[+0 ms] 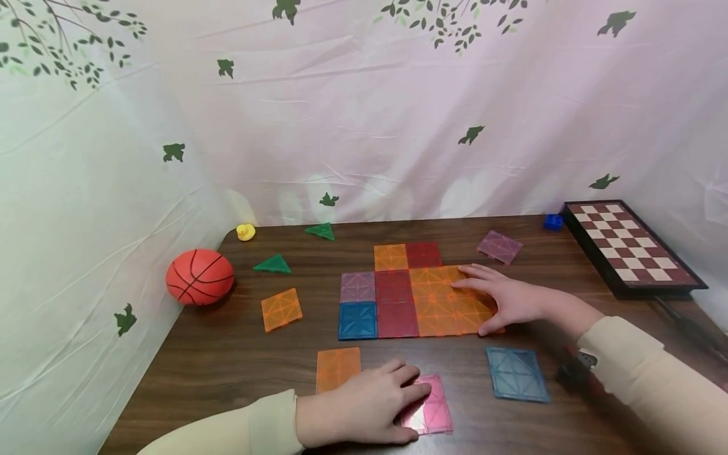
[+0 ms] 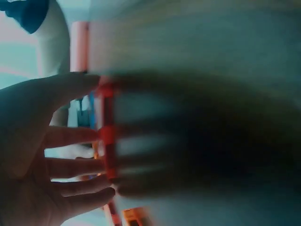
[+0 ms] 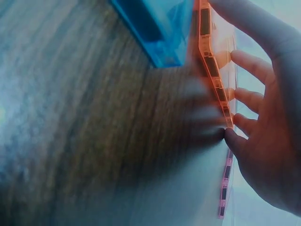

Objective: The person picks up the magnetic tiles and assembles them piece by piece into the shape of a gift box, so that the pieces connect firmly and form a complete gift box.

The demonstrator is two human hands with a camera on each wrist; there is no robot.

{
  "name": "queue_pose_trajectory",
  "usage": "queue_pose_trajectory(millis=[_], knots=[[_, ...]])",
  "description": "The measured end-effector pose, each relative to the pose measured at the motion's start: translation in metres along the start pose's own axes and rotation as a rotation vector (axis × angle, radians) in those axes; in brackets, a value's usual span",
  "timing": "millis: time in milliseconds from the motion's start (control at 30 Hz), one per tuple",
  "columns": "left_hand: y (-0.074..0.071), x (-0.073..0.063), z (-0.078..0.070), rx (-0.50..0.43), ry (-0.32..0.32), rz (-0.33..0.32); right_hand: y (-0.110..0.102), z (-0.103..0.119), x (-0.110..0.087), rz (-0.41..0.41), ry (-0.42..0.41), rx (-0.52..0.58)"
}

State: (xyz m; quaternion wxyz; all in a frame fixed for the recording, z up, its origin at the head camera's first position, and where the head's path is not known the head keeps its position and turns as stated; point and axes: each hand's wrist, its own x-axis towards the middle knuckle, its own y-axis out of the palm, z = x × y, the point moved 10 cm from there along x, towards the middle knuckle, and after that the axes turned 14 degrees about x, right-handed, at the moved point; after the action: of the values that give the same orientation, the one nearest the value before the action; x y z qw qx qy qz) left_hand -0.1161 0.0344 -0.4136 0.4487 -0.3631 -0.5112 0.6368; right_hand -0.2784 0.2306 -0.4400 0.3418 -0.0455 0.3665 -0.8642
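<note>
My left hand (image 1: 372, 401) rests at a pink translucent magnetic tile (image 1: 436, 411), its thumb at the lower left and its fingertips on the upper side. The left wrist view shows the fingers (image 2: 80, 167) spread and fairly straight along the tile's edge. Over a large orange tile (image 1: 438, 303) lies my right hand (image 1: 514, 300), thumb at the near edge, fingertips touching its top. That tile adjoins a flat patch of smaller square tiles: red (image 1: 396, 319), blue (image 1: 357, 320), purple (image 1: 357, 287) and orange (image 1: 390, 257). A light blue tile (image 1: 517, 374) lies nearer me.
Loose orange tiles (image 1: 282, 310), green triangles (image 1: 273, 264) and a purple tile (image 1: 500, 246) lie around the patch. At the left sit a small basketball (image 1: 200, 277) and a yellow duck (image 1: 246, 232). A checkered board (image 1: 634, 243) and a blue block (image 1: 553, 221) stand at the right.
</note>
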Motion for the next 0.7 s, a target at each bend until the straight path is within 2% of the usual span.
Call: queue_pose_trajectory(millis=[133, 433, 700], knots=[[0.0, 0.011, -0.003, 0.035, 0.02, -0.013, 0.0, 0.0, -0.001, 0.003, 0.004, 0.011], [-0.001, 0.049, -0.002, 0.127, 0.084, -0.008, 0.0, 0.005, 0.0, 0.014, -0.026, 0.016], [0.004, 0.067, 0.008, 0.147, 0.071, 0.022, 0.0, 0.004, -0.001, 0.017, -0.033, 0.021]])
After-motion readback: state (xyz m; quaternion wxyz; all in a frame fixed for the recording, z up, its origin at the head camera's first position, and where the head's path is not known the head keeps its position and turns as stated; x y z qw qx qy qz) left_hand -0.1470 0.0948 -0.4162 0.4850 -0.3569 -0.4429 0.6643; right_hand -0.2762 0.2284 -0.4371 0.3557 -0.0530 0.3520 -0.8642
